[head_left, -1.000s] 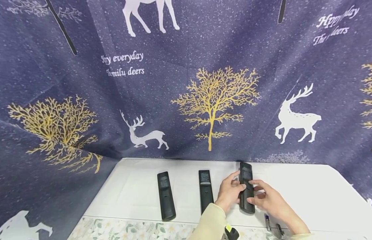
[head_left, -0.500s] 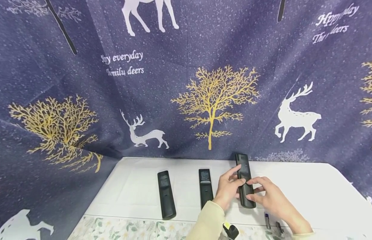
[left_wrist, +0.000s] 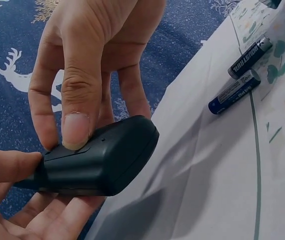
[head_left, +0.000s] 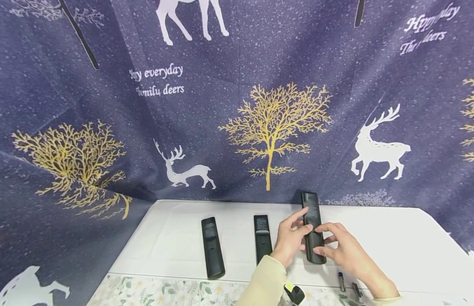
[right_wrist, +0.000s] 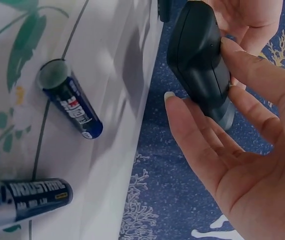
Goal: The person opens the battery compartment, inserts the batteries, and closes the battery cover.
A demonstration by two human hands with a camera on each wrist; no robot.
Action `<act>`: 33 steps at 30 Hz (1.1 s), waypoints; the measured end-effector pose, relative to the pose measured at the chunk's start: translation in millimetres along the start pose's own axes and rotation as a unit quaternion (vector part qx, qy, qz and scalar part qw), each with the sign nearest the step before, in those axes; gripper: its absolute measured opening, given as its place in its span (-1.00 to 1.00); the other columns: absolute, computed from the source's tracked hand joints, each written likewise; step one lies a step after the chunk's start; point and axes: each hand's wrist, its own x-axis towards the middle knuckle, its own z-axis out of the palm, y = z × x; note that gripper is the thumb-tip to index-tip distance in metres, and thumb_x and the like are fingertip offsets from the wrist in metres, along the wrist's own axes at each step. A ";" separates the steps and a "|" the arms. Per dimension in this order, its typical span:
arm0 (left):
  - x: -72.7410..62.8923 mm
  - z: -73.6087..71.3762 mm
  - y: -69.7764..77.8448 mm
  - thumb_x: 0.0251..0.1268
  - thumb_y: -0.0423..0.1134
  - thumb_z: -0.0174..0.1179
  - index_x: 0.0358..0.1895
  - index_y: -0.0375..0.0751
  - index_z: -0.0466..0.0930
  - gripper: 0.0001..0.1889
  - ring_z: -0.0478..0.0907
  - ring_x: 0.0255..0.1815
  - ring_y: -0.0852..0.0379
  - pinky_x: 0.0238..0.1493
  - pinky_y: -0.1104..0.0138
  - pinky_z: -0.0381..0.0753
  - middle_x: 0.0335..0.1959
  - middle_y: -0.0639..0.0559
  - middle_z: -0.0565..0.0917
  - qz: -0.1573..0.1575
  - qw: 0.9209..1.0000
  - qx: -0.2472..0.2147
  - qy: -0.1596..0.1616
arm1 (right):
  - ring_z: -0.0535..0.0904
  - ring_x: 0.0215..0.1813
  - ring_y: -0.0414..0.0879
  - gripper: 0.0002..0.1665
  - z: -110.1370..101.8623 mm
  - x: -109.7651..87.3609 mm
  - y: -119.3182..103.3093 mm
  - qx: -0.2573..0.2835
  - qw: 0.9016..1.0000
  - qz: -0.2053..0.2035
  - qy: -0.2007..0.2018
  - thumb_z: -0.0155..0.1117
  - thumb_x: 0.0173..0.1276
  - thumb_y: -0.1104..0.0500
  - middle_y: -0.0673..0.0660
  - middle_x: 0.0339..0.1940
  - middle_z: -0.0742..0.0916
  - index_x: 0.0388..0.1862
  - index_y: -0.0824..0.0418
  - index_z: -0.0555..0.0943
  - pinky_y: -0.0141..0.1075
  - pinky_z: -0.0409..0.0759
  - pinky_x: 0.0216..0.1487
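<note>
Both hands hold a black remote control (head_left: pixel 312 238), its back facing up, tilted and raised over the white table. My left hand (head_left: pixel 289 241) grips its left side, thumb on the back and fingers along the edge. My right hand (head_left: pixel 345 253) grips the lower right side. In the left wrist view, the right thumb (left_wrist: pixel 77 127) presses on the battery cover (left_wrist: pixel 70 150), whose seam shows. The right wrist view shows the remote's rounded end (right_wrist: pixel 192 47) between both hands. Fingers beneath the remote are partly hidden.
Two more black remotes lie back up to the left, one far left (head_left: pixel 213 248) and one nearer (head_left: pixel 262 238), partly behind the left sleeve. Two batteries, one blue (head_left: pixel 342 281) and one darker (head_left: pixel 356 290), lie near the floral front strip (head_left: pixel 175 291). A printed curtain (head_left: pixel 237 127) hangs behind.
The remote in both hands has risen and moved slightly away, its far end tipping up. The hands stay around it, fingers shifting a little. The other remotes and batteries stay put.
</note>
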 end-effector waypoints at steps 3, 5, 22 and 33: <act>0.1 -0.1 0.4 0.38 -0.43 0.38 0.24 0.28 0.76 -0.49 0.76 -0.30 -0.03 -0.35 0.04 0.81 0.02 -0.03 0.64 -0.002 1.000 -0.001 0.003 | 0.73 -0.11 0.02 -0.42 1.8 0.4 -0.7 -0.003 1.000 -0.005 0.007 0.71 0.12 0.27 0.26 0.06 0.64 0.11 0.18 0.64 -0.27 0.68 -0.27; 0.1 0.4 0.1 0.38 -0.42 0.39 0.23 0.30 0.76 -0.49 0.77 -0.30 -0.03 -0.35 0.04 0.81 0.02 -0.02 0.64 -0.003 1.000 -0.001 0.003 | 0.72 -0.12 0.02 -0.41 2.7 0.0 -0.4 -0.004 1.000 -0.005 0.011 0.71 0.11 0.27 0.27 0.06 0.64 0.10 0.19 0.63 -0.27 0.68 -0.28; 1.2 -3.5 -0.8 0.33 -0.46 0.39 0.26 0.24 0.76 -0.45 0.69 -0.36 0.04 -0.43 0.05 0.79 -0.04 -0.04 0.61 0.002 1.000 -0.019 0.005 | 0.68 -0.08 0.02 -0.40 3.4 -0.4 -4.6 -0.009 0.999 -0.019 0.033 0.70 0.09 0.35 0.24 0.05 0.60 0.06 0.18 0.58 -0.30 0.71 -0.26; 2.7 -5.6 3.4 0.32 -0.48 0.41 0.24 0.22 0.78 -0.46 0.62 -0.34 0.04 -0.41 0.06 0.80 -0.05 -0.03 0.62 0.000 1.000 -0.027 0.014 | 0.67 -0.16 -0.24 -0.58 -0.9 0.0 -10.9 0.043 0.998 -0.037 0.027 0.51 0.33 0.41 -0.02 -0.18 0.70 0.09 0.17 0.58 -0.30 0.72 -0.30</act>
